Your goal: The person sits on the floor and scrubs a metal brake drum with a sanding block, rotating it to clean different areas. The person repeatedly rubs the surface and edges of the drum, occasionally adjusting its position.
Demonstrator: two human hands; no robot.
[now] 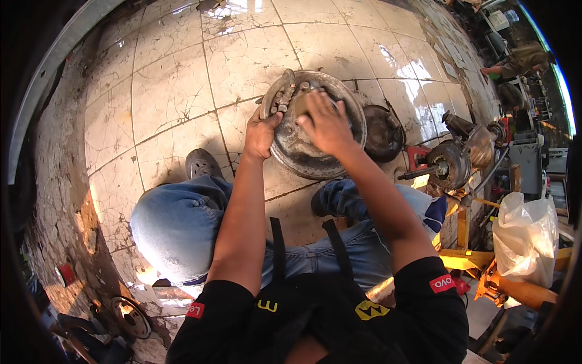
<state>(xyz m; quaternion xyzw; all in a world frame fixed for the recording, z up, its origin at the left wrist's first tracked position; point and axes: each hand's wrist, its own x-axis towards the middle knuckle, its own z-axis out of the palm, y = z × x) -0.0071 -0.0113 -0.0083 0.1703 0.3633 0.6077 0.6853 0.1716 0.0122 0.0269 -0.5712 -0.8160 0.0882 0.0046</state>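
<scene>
A worn, round metal plate (pixel 291 159), looking like a brake backing plate, is in front of me between my feet. My left hand (pixel 262 134) is closed on its near left rim, thumb on top, beside a curved bracket with several bolt-like pieces (pixel 282 100). Over the plate's middle, my right hand (pixel 327 121) lies with its fingers stretched out flat. Those fingers are slightly blurred, and anything under the palm is hidden. Just right of the plate, a smaller dark round plate (pixel 384 133) rests on the tiles.
Cracked pale tiles (pixel 170 79) cover the floor. To the right stand an axle assembly with a hub (pixel 448 165), a yellow metal frame (pixel 464 259) and a whitish plastic bag (pixel 525 239). A metal ring (pixel 131 317) lies at the lower left. Another person (pixel 522 60) is at the far right.
</scene>
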